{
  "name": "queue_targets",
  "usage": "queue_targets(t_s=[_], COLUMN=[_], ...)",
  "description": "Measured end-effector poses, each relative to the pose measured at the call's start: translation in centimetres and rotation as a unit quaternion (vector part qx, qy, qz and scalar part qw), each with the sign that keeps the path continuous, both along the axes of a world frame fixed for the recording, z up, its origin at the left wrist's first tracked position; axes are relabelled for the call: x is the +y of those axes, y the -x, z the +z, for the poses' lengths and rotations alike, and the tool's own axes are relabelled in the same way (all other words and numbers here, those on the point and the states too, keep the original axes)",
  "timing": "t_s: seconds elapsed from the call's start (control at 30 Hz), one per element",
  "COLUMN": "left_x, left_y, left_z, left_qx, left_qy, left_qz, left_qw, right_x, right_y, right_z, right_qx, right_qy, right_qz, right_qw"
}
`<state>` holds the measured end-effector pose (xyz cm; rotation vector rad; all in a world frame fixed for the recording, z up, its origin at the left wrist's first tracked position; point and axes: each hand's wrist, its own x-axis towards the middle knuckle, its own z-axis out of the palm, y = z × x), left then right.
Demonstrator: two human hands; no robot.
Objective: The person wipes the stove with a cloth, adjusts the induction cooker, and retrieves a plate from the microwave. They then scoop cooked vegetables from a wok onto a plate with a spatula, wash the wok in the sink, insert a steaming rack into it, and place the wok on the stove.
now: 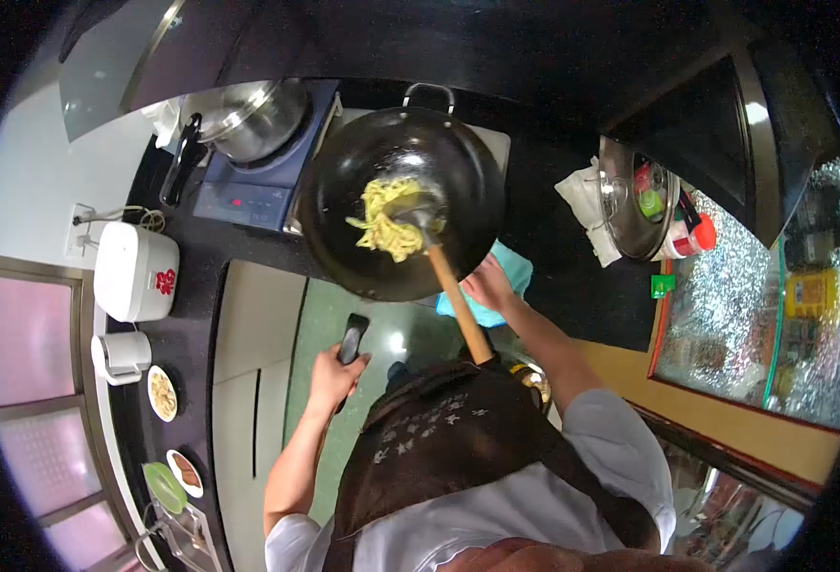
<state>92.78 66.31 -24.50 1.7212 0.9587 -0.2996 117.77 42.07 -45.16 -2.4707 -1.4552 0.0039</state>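
My left hand (337,375) is closed round the black wok handle (353,338) in front of my apron. A large black wok (334,191) sits over the stove, with yellow-green strips of food (382,224) in its middle. The metal head of a spatula (410,207) rests on the food, and its wooden handle (460,305) slants down toward my apron. Beside the wok's lower right rim, my right hand (488,284) is on a light blue cloth (513,272), with its fingers pressed together near the spatula handle.
A steel pot (258,119) stands on a blue induction cooker (239,202) at the upper left. Along the left counter are a white appliance (134,272), a white jug (121,357) and plates of food (162,394). At right lie a glass lid (620,205) and a red-capped jar (691,238).
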Motion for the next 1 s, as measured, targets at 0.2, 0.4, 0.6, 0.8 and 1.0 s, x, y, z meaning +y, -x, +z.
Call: queue_targets(t_s=[0.2,0.4,0.6,0.8,1.0], left_x=[-6.9,-14.7,-19.3,-21.6,-21.7], left_y=[5.5,10.0,13.8,17.3,18.7], left_z=[2.8,4.6,6.2,5.9,4.8], left_qx=[0.049,0.034,0.051,0.033,0.012], left_qy=[-0.016,0.028,0.007,0.005,0.008], left_qz=[0.127,0.305,0.4,0.451,0.481], left_qw=[0.991,0.951,0.915,0.892,0.877], right_x=[-3.1,-4.8,-5.6,-3.1,-1.7], right_y=[-3.3,-6.9,-14.6,-15.1,-5.6], right_z=[1.7,0.2,-1.4,4.1,4.2], right_qx=[0.025,-0.008,-0.089,-0.003,0.033], right_qy=[0.069,0.04,-0.005,-0.158,-0.088], right_qz=[0.044,-0.018,-0.172,-0.317,0.061], right_qw=[0.996,0.999,0.981,0.935,0.994])
